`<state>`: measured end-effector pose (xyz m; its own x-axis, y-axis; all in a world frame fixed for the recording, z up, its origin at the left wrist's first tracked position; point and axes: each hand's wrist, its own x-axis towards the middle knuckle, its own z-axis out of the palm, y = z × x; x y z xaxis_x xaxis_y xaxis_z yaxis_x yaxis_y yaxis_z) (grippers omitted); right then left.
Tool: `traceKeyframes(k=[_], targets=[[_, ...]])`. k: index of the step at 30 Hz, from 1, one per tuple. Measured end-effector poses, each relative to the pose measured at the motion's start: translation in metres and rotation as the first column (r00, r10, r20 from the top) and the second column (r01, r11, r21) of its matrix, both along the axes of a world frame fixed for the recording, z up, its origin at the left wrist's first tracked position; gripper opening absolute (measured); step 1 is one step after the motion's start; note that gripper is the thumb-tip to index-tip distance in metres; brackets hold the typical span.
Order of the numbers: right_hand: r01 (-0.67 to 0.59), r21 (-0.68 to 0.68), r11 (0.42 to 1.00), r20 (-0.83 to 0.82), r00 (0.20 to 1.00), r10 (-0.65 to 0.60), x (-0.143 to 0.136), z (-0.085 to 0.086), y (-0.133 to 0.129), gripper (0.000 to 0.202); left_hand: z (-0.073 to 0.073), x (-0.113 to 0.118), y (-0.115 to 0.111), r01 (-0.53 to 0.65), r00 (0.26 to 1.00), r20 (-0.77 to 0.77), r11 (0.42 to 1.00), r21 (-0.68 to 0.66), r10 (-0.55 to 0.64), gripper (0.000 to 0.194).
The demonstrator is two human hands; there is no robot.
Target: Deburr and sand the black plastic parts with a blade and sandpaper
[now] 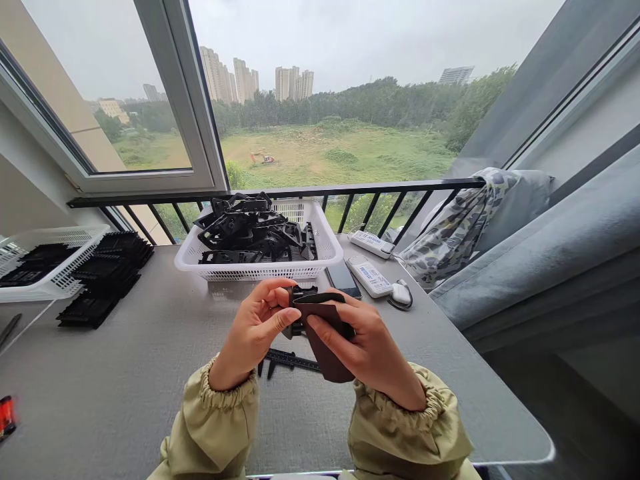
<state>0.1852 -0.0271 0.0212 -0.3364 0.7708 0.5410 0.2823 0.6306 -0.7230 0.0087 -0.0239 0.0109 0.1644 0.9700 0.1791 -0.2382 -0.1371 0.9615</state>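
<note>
My left hand [257, 327] pinches the end of a small black plastic part [295, 327] with thumb and fingers. A folded dark brown sheet of sandpaper [327, 347] is gripped in my right hand [357, 333], thumb on its near face and fingers behind. The sandpaper lies against the right side of the black part, and its fold hides much of that part. Both hands are close together above the grey table. Below them on the table lies a black caliper [287, 359], partly covered by the sandpaper.
Behind my hands a white basket [260, 270] holds many black plastic parts [250, 227]. Black flat parts [103, 277] are stacked at left beside another white basket [65, 287]. A phone [344, 280] and white power strips [370, 277] lie right. A red-and-black object [7, 417] is at the left edge.
</note>
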Motion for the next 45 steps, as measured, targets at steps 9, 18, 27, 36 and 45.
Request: traceKeyframes(k=[9,18,27,36,45], targets=[[0.111,-0.121,0.986,-0.094,0.988,-0.123,0.005,0.003,0.0,0.018,0.001,0.0,-0.001,-0.037,0.999,-0.033,0.999,0.001,0.037,0.028],[0.092,-0.157,0.983,-0.137,0.984,-0.114,0.006,0.004,-0.001,0.021,-0.001,0.001,0.0,-0.089,0.995,-0.042,0.996,0.025,0.09,0.028],[0.014,-0.294,0.956,-0.147,0.987,-0.06,0.004,0.004,0.002,0.026,0.0,-0.001,0.006,-0.124,0.992,0.026,0.988,-0.088,0.126,0.042],[-0.044,-0.446,0.894,-0.246,0.966,-0.075,0.001,0.005,0.004,0.029,-0.001,0.005,0.005,-0.163,0.973,0.151,0.982,-0.096,0.176,0.051],[-0.026,-0.465,0.885,-0.273,0.955,-0.115,0.0,0.007,0.001,0.027,-0.006,0.01,0.007,-0.223,0.952,0.216,0.975,0.007,0.216,0.04]])
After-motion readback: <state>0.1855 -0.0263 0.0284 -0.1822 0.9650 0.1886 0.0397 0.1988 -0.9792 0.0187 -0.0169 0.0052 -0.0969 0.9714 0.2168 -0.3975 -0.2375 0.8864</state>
